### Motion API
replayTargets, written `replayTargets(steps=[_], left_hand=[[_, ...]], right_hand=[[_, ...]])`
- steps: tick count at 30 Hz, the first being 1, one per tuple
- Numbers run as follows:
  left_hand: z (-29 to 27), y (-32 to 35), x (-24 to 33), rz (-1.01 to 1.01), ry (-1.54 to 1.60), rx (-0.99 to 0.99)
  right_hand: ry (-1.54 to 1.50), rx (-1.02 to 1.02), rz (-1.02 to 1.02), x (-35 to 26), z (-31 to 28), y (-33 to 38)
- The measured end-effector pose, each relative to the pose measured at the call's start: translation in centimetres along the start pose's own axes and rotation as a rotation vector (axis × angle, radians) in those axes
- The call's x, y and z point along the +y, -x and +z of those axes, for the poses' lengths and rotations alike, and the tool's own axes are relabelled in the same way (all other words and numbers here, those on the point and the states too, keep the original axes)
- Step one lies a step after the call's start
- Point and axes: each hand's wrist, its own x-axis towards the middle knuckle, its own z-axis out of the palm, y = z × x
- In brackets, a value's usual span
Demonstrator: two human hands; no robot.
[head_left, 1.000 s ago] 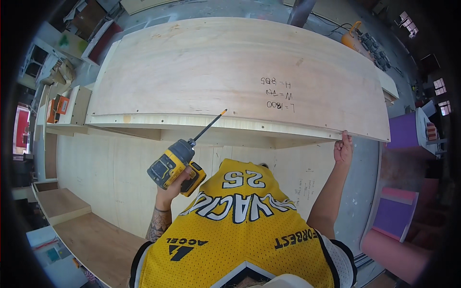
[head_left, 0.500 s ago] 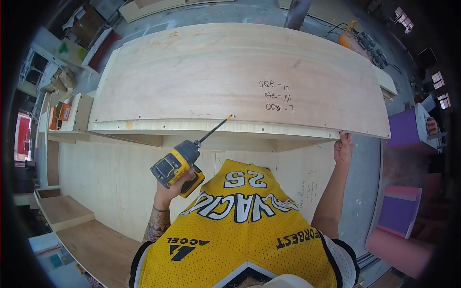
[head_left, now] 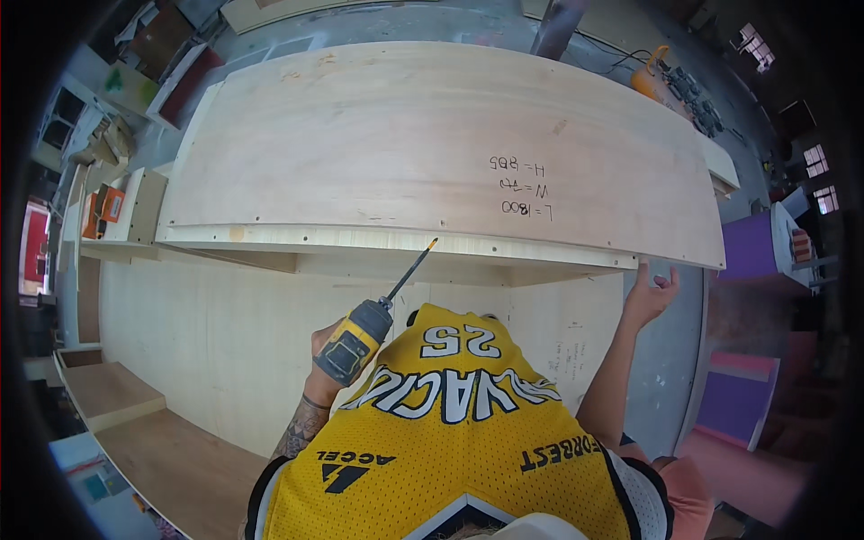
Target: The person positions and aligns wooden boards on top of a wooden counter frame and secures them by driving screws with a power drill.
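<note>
drill point(head_left: 355, 340) up in the left hand point(head_left: 326, 346), fingers wrapped tight around the yellow-and-black body, long bit point(head_left: 410, 267) angled up and to the right with its tip right at the front edge strip point(head_left: 396, 241) of the big plywood panel point(head_left: 432, 135). whether the tip is touching the wood or sitting just shy of it cannot be told from here. over on the far side the right hand point(head_left: 650, 292) reaches up with fingers spread, fingertips against the panel's corner underside, gripping nothing, just bracing.

risk first: that bit is long and leaning, not square to the edge strip. pushed at this slant, it could skate along the strip and scar the face, or send a fastener in crooked and out through the side of the thin board. a row of small dark holes already runs along the strip, so a slip could land close to one and split the ply.

second worry: one open hand at the far corner is a light hold on a wide panel, well apart from the drill. hard pressure at the middle might shift the panel on the cabinet carcass point(head_left: 225, 333) below.
</note>
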Motion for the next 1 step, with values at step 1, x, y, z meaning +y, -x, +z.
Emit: replayTargets(steps=[1], left_hand=[[0.76, 0.97, -0.67, -0.004, 0.042, 0.028]], right_hand=[[0.0, -0.04, -0.163, -4.4, -1.25, 1.87]])
